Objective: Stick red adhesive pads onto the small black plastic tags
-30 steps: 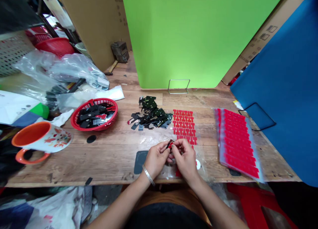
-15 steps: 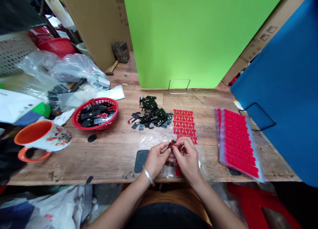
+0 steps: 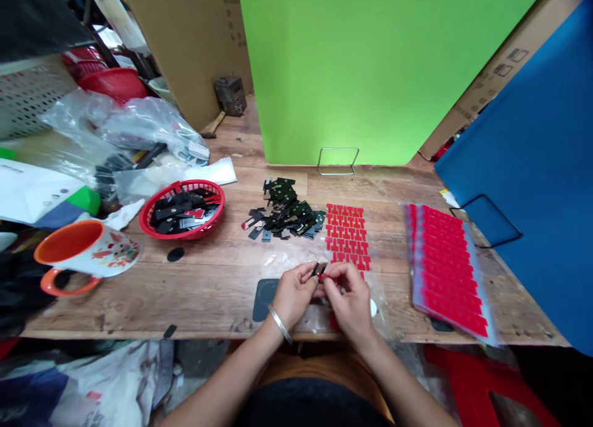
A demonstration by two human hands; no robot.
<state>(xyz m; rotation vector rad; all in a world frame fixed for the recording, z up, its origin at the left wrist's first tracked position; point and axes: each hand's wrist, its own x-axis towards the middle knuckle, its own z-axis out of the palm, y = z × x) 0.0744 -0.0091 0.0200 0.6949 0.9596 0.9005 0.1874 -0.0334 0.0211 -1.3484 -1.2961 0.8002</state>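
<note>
My left hand (image 3: 296, 296), a silvery bracelet on its wrist, is closed on a small dark flat piece (image 3: 315, 269) near the table's front edge. Fingertips of my right hand (image 3: 351, 298) pinch at a small red piece (image 3: 321, 278) against it; fingers partly hide both. Just beyond my hands lies a clear sheet with rows of red T-shaped pieces (image 3: 346, 232), its near end under my right hand. A loose heap of dark flat pieces (image 3: 296, 214) sits left of that sheet. Beside my left hand is a dark grey rounded pad (image 3: 265, 300).
At left stand a red basket (image 3: 217, 220) of dark pieces and an orange-and-white mug (image 3: 106, 254). Stacked red sheets (image 3: 449, 269) lie at right. A green board (image 3: 380, 75) and a blue board (image 3: 523, 149) stand behind, with a wire stand (image 3: 338, 172) at the green one.
The view has shifted slightly, moving the table's things a little rightward. My hands stay together, with fingers slightly readjusted around the dark piece.
</note>
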